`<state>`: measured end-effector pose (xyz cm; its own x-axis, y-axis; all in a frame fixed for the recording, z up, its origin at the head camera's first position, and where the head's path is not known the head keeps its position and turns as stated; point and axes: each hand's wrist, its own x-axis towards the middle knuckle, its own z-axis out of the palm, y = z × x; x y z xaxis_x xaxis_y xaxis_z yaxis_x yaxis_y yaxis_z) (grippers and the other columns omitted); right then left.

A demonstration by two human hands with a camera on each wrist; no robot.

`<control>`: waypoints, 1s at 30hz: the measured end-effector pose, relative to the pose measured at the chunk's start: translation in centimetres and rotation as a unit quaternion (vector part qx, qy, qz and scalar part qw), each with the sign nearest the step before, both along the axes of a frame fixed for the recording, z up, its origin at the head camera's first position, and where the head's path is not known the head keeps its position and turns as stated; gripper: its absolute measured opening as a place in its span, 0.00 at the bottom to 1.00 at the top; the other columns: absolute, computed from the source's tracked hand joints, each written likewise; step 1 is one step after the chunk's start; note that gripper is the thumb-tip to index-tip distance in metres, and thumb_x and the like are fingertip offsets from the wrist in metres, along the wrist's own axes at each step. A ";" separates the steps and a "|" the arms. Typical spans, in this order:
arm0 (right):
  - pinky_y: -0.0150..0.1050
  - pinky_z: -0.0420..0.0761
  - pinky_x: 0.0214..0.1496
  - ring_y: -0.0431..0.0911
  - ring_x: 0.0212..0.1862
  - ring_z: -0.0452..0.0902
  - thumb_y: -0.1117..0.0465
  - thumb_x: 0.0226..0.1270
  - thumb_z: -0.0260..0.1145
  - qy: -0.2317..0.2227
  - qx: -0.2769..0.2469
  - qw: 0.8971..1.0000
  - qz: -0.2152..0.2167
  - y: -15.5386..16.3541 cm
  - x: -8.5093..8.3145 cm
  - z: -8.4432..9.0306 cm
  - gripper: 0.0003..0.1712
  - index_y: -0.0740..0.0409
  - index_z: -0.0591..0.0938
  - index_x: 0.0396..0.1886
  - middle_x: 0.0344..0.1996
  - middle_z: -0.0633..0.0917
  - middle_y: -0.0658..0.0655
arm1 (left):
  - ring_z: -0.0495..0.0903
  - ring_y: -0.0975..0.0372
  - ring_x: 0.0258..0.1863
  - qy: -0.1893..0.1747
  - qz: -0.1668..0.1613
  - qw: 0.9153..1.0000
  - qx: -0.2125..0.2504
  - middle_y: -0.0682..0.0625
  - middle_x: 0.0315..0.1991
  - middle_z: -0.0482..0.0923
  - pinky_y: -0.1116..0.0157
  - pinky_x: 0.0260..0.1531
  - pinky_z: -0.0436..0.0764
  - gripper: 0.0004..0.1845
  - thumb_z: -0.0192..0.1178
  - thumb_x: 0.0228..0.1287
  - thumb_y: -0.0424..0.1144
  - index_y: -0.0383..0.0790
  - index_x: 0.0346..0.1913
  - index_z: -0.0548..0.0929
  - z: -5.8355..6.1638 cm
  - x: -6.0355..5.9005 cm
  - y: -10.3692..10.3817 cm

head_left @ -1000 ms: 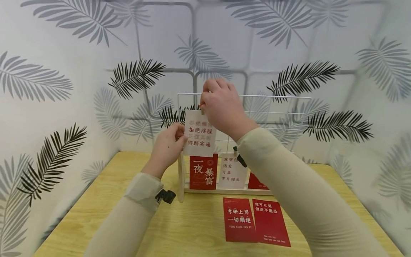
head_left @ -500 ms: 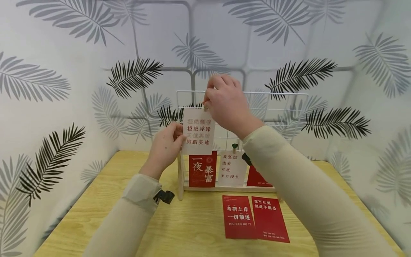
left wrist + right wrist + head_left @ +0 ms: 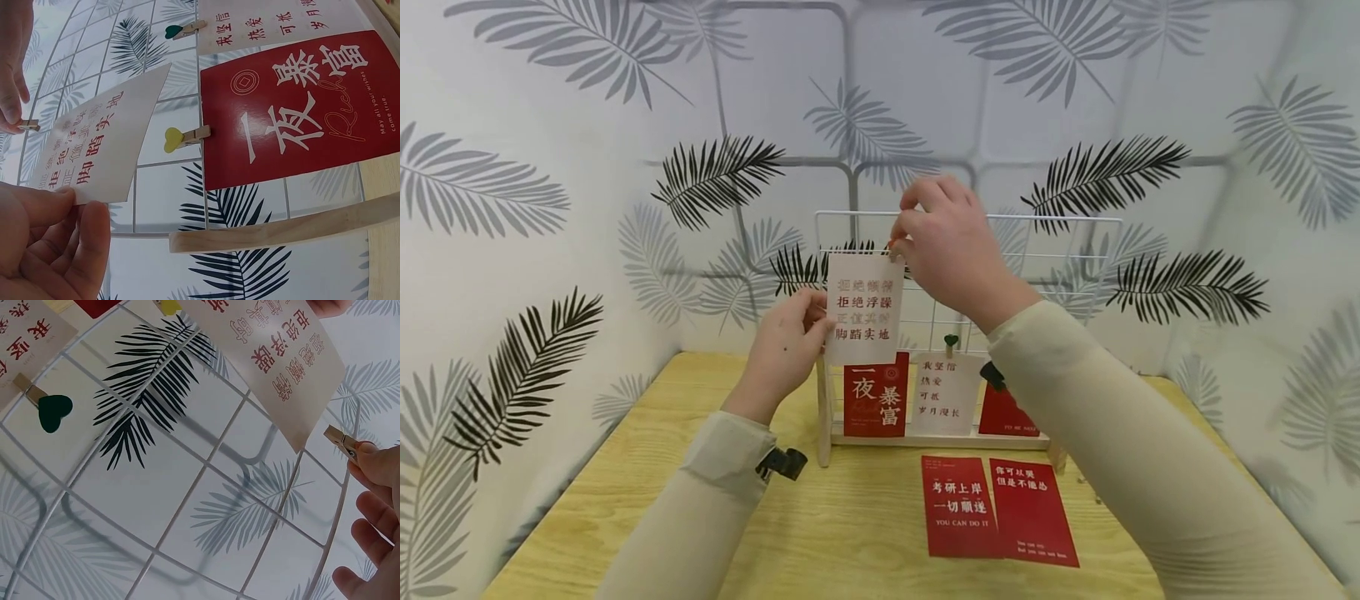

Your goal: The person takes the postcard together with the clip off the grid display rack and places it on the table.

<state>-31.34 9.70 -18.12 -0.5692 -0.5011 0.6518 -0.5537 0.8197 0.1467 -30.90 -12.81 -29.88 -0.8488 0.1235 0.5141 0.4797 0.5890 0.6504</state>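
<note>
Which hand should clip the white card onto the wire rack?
Probably the right hand: it already pinches the small wooden clothespin beside the top corner of the white card with red writing. The left hand is busy holding that card against the white wire grid rack.

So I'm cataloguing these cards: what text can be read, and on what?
White card held by left hand: "拒绝浮躁", "脚踏实地"; pale lines unreadable.
Clipped red card: "一夜暴富", "May all your wishes come true."
Clipped white card: "我坚信".
Table card: "考研上岸 一切顺遂 YOU CAN DO IT".
Right table card: small print blurred.
</note>
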 end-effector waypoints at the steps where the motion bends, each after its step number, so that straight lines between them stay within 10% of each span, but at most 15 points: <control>1: 0.54 0.62 0.69 0.56 0.61 0.66 0.59 0.70 0.69 0.001 -0.003 1.000 0.004 0.1 0.1 -0.1 0.04 0.51 0.90 0.38 0.52 0.76 0.52 | 0.81 0.57 0.34 0.001 -0.001 1.000 0.001 0.47 0.40 0.82 0.62 0.33 0.84 0.11 0.60 0.74 0.32 0.38 0.55 0.78 0.0 0.0 0.0; 30: 0.55 0.69 0.64 0.58 0.55 0.72 0.62 0.61 0.77 0.053 -0.070 0.993 0.076 6.2 2.4 -5.9 0.06 0.59 0.90 0.36 0.43 0.81 0.59 | 0.81 0.56 0.26 -0.089 -0.061 0.992 0.061 0.45 0.38 0.81 0.55 0.31 0.85 0.11 0.60 0.73 0.31 0.38 0.55 0.76 -2.5 2.8 -0.2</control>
